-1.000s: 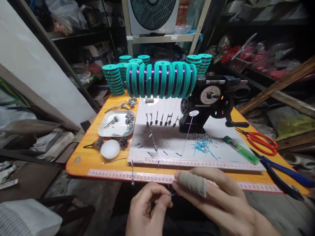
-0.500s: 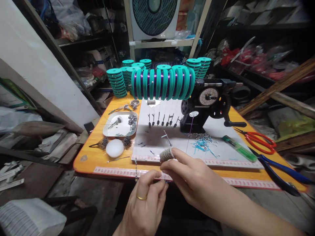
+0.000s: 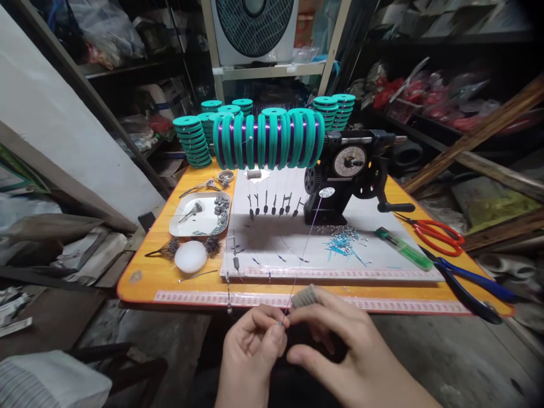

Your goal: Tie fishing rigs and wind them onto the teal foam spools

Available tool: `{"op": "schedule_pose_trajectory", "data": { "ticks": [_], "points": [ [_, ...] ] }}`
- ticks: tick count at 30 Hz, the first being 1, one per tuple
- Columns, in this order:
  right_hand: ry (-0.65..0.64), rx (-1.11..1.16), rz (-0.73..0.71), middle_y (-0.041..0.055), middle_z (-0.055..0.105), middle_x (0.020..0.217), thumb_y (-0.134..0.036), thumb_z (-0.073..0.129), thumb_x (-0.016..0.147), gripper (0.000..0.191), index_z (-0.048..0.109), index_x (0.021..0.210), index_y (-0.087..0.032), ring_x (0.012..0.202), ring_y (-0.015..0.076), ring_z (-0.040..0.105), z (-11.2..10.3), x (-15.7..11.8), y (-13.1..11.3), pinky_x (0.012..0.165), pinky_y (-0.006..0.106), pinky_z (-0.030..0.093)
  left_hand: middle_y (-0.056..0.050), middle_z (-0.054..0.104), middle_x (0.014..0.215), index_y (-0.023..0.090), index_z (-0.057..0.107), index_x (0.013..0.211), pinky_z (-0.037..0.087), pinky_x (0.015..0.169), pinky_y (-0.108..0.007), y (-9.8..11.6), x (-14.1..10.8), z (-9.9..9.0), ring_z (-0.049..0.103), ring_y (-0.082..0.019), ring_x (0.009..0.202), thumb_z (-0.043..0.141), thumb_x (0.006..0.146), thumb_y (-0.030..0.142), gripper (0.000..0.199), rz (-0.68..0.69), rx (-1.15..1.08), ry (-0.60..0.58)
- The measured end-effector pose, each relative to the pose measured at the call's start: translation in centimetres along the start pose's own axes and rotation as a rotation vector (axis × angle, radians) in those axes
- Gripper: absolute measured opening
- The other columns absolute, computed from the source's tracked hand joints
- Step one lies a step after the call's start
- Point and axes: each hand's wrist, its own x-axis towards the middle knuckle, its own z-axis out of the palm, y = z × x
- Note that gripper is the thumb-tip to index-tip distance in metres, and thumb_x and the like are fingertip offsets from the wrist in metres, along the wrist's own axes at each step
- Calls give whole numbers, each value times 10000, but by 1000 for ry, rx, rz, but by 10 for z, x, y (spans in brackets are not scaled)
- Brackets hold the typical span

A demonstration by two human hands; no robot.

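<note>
1. Evidently for fine control, the left hand (image 3: 253,354) pinches a small blue piece (image 3: 281,323) between thumb and fingertips, below the table's near edge.
2. A thin purple line (image 3: 311,228) runs from the silver disc (image 3: 327,192) on the winder (image 3: 346,175) down to that pinch; its straightness suggests light tension.
3. The right hand (image 3: 346,345) is loosely open, thumb well apart from its fingers, fingertips just beside the pinch. Whether they touch the line, I cannot tell.
4. Grey wrapping (image 3: 305,297) covers one right finger, probably as protection against the line.
5. Teal spools (image 3: 268,140) sit sideways on the winder's shaft, presumably so they can turn.
6. Dark clips (image 3: 266,208) hang beneath them, likely keeping lines apart.
7. Blue slivers (image 3: 342,246) lie heaped on the white board (image 3: 289,232), apparently for easy reach.
</note>
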Motion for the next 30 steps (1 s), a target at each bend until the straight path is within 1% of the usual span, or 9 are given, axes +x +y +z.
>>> {"op": "schedule_pose_trajectory", "data": {
  "ticks": [5,8,12,15,17,20,22,25,30],
  "points": [
    [29,119,61,0,526,664,-142,619,806,63,659,796,-189,586,77,502,19,-6,4,512,179,406,-38,561,829,122,594,670,487,706,-189,-1,-2,1,579,-101,754,698,757,279,208,50,99,14],
    [122,-2,-140,50,544,730,-84,515,845,142,643,824,-142,686,118,518,19,-10,7,583,229,444,-46,565,850,130,598,667,499,692,-165,6,-1,0,592,-101,780,674,776,283,203,124,266,-3],
    [252,-273,-544,113,596,929,-16,486,834,179,631,904,-93,1027,219,522,7,-6,7,861,350,485,-25,545,905,174,622,713,494,727,-124,15,-3,-4,589,-79,859,636,796,181,85,494,697,4],
    [96,-220,-642,56,615,906,-26,483,855,140,569,834,-134,1066,160,549,-5,6,5,1064,343,378,-8,512,924,198,624,808,466,799,-109,20,-10,-3,567,-55,878,593,812,95,108,779,953,8],
    [-86,-111,-569,30,610,851,-77,454,885,107,543,864,-135,899,106,588,-11,14,4,1049,299,389,-9,496,932,192,615,853,457,791,-101,23,-13,0,558,-43,845,552,837,70,138,867,1044,24],
    [-233,-82,-411,27,564,803,-117,419,904,131,549,906,-133,750,96,537,-16,20,4,810,235,472,-17,499,918,166,614,916,459,780,-111,26,-12,3,563,-40,799,508,864,53,163,996,1161,-17],
    [-251,-117,-371,54,529,864,-80,375,901,204,568,932,-140,775,108,506,-18,22,4,694,214,439,-20,511,880,139,612,914,472,757,-126,27,-9,5,569,-51,786,526,859,54,133,1122,1204,-30],
    [-269,-90,-317,72,472,954,-59,330,909,270,566,998,-154,759,96,458,-22,26,2,642,203,392,-38,533,883,98,611,894,504,767,-156,30,-2,6,578,-81,831,555,837,43,96,1225,1230,-41],
    [-261,-54,-259,27,404,864,-116,387,939,139,518,908,-152,678,70,380,-24,38,-3,584,183,324,-93,555,956,28,613,926,547,783,-229,43,2,8,586,-146,907,592,778,-13,155,1319,1384,-142]
  ]
}}
